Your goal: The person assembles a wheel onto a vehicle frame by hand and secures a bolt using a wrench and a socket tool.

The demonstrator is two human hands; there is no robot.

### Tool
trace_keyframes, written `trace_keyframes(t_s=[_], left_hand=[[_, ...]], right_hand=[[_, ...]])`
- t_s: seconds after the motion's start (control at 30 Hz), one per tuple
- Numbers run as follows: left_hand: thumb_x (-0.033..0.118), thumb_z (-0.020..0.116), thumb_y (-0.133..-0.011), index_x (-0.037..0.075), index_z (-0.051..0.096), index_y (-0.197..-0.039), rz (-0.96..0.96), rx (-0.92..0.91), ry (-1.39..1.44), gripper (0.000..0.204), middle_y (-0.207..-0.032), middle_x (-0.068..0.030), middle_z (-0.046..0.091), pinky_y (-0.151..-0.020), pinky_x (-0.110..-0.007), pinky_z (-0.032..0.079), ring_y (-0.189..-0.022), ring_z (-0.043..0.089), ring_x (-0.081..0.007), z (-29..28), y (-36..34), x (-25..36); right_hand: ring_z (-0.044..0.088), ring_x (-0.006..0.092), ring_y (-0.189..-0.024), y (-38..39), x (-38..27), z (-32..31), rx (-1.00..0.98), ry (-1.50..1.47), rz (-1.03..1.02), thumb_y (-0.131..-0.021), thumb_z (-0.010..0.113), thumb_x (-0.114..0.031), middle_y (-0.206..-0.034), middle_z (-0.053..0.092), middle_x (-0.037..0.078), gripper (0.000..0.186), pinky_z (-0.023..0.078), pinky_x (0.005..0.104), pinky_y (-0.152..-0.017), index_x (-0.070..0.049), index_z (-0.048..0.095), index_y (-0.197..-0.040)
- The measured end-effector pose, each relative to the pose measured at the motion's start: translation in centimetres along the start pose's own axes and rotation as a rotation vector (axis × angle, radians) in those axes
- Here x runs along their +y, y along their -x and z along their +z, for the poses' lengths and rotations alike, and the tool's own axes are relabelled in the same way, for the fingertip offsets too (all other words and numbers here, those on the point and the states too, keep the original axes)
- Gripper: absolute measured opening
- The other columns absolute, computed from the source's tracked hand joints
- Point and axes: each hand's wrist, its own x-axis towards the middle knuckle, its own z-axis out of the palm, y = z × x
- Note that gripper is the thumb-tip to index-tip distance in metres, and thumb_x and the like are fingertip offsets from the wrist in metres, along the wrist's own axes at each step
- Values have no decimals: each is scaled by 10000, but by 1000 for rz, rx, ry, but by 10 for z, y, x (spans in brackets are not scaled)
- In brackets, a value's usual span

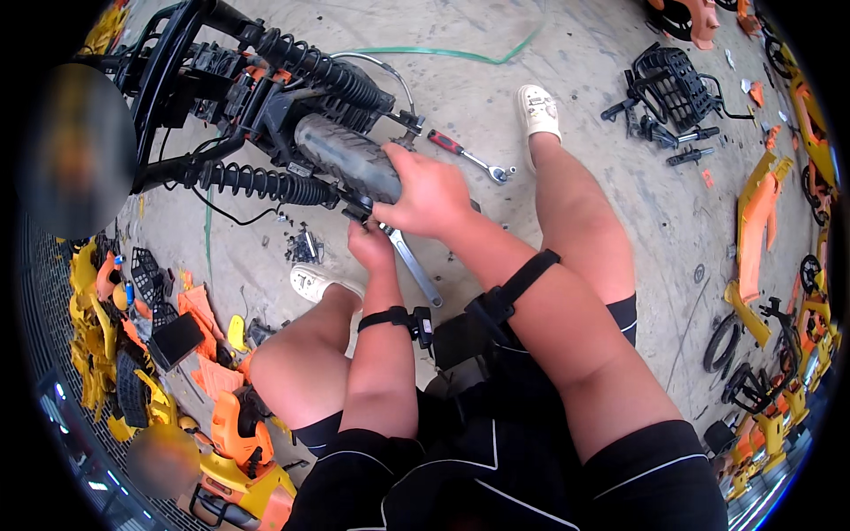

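Note:
My right hand (429, 195) lies over the black tyre (341, 155) of a partly stripped vehicle, fingers curled round its near end and thumb toward the axle. Just left of it, my left hand (372, 248) is closed, fingertips pinched at the axle end below the lower coil-spring shock absorber (261, 184). What those fingertips grip is hidden. A silver wrench (414, 267) has its head beside the left fingertips, at the axle, and its handle slants toward me. On the floor past my right hand lies a ratchet wrench (469, 157) with a red and black handle.
Small bolts and hardware (305, 246) lie near my left shoe. A green strap (443, 53) runs along the floor beyond the wheel. A black basket frame (677, 88) stands at the far right. Yellow and orange body panels (235, 434) are heaped along both sides.

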Motion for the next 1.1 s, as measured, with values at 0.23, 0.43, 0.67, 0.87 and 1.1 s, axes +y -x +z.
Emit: trace_keyframes(t_s=[0.23, 0.43, 0.67, 0.87, 1.1], left_hand=[[140, 704, -890, 63, 716, -1118, -3, -24, -40, 242, -938, -211, 735, -714, -480, 540, -834, 711, -410, -3, 2, 2], [225, 735, -901, 66, 697, -1140, 7, -88, -157, 290, -986, -214, 736, -736, -490, 537, -881, 704, -422, -13, 2, 9], [287, 746, -873, -13, 584, -1297, 59, -553, -425, 544, -1206, -263, 684, -934, -487, 519, -1121, 650, -442, -59, -26, 32], [410, 654, -929, -31, 618, -1327, 138, -807, -690, 596, -1195, -276, 693, -971, -423, 522, -1124, 678, -401, -160, -59, 140], [368, 611, -951, -31, 717, -1037, 55, -736, -283, 422, -959, -212, 740, -820, -445, 547, -911, 713, -370, -236, -45, 196]], right_hand=[[700, 367, -954, 2, 3, 2, 25, 5, -6, -629, 771, -367, -1050, 704, 150, 788, 574, 483, -807, -112, 543, -1340], [694, 389, -966, 8, 4, -1, -15, 10, 22, -648, 799, -404, -1082, 707, 181, 790, 566, 482, -819, -113, 550, -1339], [701, 400, -935, 6, -2, 4, 23, 64, 10, -677, 775, -439, -1078, 711, 183, 767, 572, 480, -807, -108, 551, -1331], [702, 379, -960, 7, -1, 1, 12, 98, 26, -693, 760, -441, -1104, 705, 176, 736, 567, 481, -825, -115, 542, -1315], [693, 401, -1008, 5, -19, 2, 79, 158, 14, -692, 745, -422, -1080, 717, 227, 764, 555, 454, -887, -92, 555, -1354]])
